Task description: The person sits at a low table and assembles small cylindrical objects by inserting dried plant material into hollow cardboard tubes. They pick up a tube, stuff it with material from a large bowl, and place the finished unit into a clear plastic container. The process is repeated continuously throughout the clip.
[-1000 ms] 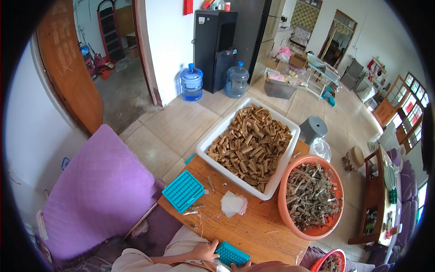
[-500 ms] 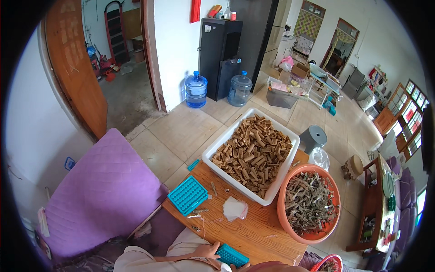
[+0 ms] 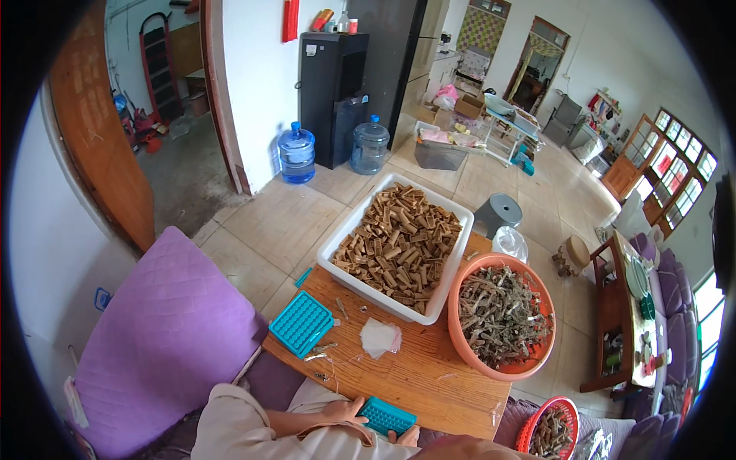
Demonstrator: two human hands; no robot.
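Between my hands, at the near edge of the wooden table, is a small teal tray with rows of cells (image 3: 386,416). My left hand (image 3: 345,411) grips its left end with the fingers bent over the edge. At the tray's lower right end my right hand (image 3: 404,436) holds on, mostly cut off by my arm and the tray. A second teal tray with round cells (image 3: 301,323) lies on the table's left side. Beside it rests a stack of thin whitish sheets (image 3: 379,338).
A white tub (image 3: 328,258) of brown curved pieces stands on the table (image 3: 429,383). Right of it is an orange basin (image 3: 543,337) of dried stems. A red basket (image 3: 524,437) sits on the purple seat at lower right. A purple cushion (image 3: 169,314) leans at left.
My view has shifted to the right and slightly down, so the red basket shows more fully. Both hands stay on the small teal tray, which sits a little higher in view.
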